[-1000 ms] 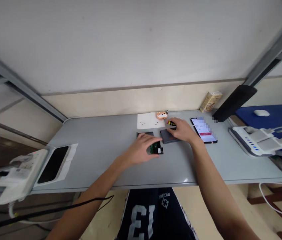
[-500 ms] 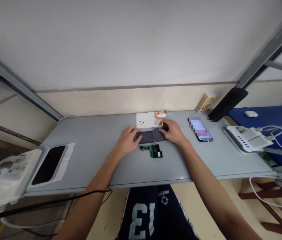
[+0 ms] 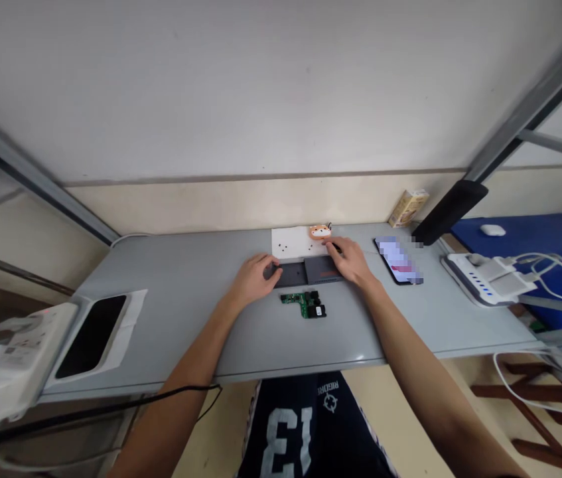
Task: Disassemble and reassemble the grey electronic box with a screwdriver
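Now both hands [image 3: 253,279] on casing halves [image 3: 310,271]

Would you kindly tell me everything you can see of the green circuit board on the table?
The circuit board is small and green, longer than wide, with a dark blocky part at its right end and tiny components too small to make out. It lies flat and bare on the grey table, just in front of two dark grey case halves. Nothing touches it: the left hand and right hand rest on the halves behind it.
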The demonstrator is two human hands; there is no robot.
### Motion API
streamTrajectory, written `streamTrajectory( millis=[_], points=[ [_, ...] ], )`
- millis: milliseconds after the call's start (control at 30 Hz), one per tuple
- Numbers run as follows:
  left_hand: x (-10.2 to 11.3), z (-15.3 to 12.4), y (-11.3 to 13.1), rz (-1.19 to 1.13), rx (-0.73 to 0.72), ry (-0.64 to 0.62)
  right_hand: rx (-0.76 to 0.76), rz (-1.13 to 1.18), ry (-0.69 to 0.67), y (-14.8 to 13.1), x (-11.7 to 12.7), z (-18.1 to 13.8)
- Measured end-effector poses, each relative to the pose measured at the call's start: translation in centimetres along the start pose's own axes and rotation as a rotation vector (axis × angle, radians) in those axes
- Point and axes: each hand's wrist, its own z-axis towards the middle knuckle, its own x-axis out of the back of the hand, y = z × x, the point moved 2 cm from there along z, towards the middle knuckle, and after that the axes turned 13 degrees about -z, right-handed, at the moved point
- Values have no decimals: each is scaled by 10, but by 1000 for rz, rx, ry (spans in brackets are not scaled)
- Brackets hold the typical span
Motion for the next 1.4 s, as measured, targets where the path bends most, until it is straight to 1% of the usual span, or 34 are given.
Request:
streamTrajectory(
  millis=[100, 167, 233, 533, 933, 1067, 1167, 1233, 1300, 1400],
  points=[
    [3, 6, -2, -29, -3, 56, 13, -66, -112, -2, -4, 4],
    [3, 11, -6, -33, 23, 49, 3, -93, -163, -1, -6, 6],
    [2, 15, -11, -33, 47, 21, -10, -105, -182, 1, -7, 6],
    [0, 11, -29, 35, 59, -4, -7, -48, -157, 2, -3, -1],
    [-1, 7, -27, 21, 59, 5, 6, -49, -180, 6, -8, 1],
    [0, 5, -31, 0, 58, 22, 23, -19, -135, 4, -2, -2],
    [3, 0, -28, -29, 34, 63, 72, -2, -50, 0, 10, -7],
    [4, -4, -21, -47, 2, 68, 102, -11, -26, -4, 17, -12],
    [3, -7, -13, -72, -38, 39, 128, -31, -59, -6, 20, -16],
    [1, -8, -6, -110, -68, -13, 149, -40, -136, -6, 17, -18]
  ],
)
